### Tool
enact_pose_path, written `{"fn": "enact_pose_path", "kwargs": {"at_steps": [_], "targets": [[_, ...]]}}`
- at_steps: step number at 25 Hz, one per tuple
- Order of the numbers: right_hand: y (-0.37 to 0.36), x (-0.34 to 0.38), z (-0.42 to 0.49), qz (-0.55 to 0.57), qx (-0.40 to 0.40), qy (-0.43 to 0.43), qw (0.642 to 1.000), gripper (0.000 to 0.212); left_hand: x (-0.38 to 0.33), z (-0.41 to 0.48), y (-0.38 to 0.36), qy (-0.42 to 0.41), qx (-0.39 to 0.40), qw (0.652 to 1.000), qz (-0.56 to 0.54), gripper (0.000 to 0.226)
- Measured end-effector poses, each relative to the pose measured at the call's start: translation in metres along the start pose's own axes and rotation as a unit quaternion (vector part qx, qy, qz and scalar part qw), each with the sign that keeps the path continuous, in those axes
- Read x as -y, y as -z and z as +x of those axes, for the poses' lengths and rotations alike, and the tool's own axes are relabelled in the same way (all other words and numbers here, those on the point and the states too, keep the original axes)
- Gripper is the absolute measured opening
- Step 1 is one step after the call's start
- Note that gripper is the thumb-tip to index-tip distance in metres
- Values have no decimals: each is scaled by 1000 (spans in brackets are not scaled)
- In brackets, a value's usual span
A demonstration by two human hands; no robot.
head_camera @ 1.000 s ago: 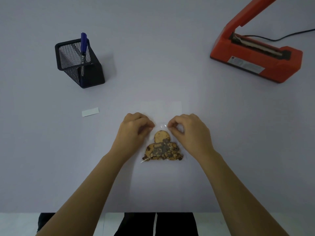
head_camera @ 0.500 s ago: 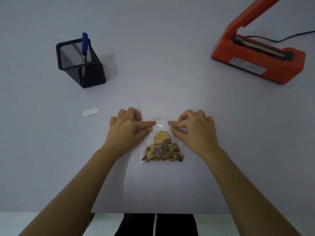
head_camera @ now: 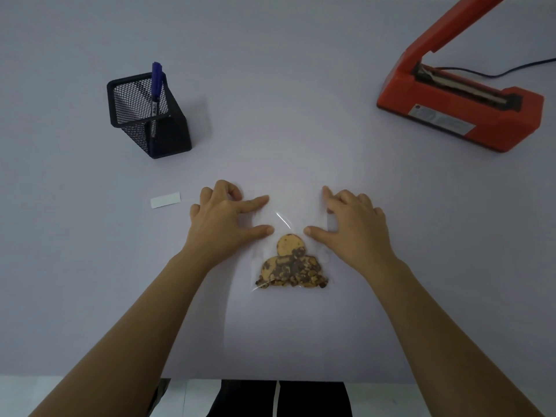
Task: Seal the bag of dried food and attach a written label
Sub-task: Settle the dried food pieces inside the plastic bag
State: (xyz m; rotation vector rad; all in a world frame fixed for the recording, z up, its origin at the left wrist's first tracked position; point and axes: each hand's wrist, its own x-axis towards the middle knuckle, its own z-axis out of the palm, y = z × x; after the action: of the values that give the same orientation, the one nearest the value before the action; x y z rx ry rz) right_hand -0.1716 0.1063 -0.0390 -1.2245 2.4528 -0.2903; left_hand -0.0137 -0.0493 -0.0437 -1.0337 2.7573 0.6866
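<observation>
A clear plastic bag [head_camera: 290,212] lies flat on the table in front of me, with brown cookies and crumbs [head_camera: 290,266] gathered at its near end. My left hand [head_camera: 224,221] rests on the bag's left edge, fingers spread, forefinger and thumb pressing the film. My right hand [head_camera: 350,224] lies on the right edge the same way, thumb pointing inward above the top cookie. A small white label [head_camera: 165,200] lies left of my left hand. The orange heat sealer [head_camera: 460,106] stands at the far right with its arm raised.
A black mesh pen holder [head_camera: 147,115] with a blue marker [head_camera: 155,85] stands at the far left. The sealer's black cable [head_camera: 523,69] runs off to the right. The table's near edge [head_camera: 270,379] is close to my body.
Both hands have gone from pinching the middle of the bag's upper part to lying spread apart on its left and right edges. The bag now lies flatter.
</observation>
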Motion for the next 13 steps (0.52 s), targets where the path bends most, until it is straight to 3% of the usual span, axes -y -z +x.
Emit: {"fn": "enact_pose_path", "kwargs": {"at_steps": [2, 4, 7, 13], "targets": [[1, 1, 0, 37, -8, 21, 999, 70, -1, -5, -6, -33, -43, 998, -27, 54], [-3, 4, -4, 73, -32, 65, 995, 49, -2, -10, -15, -109, -83, 988, -65, 39], [-11, 6, -7, 113, -36, 132, 984, 20, -4, -10, -19, -229, -64, 968, -75, 19], [-17, 0, 0, 130, -9, 206, 970, 22, -2, -4, -10, -247, -8, 968, -40, 24]]}}
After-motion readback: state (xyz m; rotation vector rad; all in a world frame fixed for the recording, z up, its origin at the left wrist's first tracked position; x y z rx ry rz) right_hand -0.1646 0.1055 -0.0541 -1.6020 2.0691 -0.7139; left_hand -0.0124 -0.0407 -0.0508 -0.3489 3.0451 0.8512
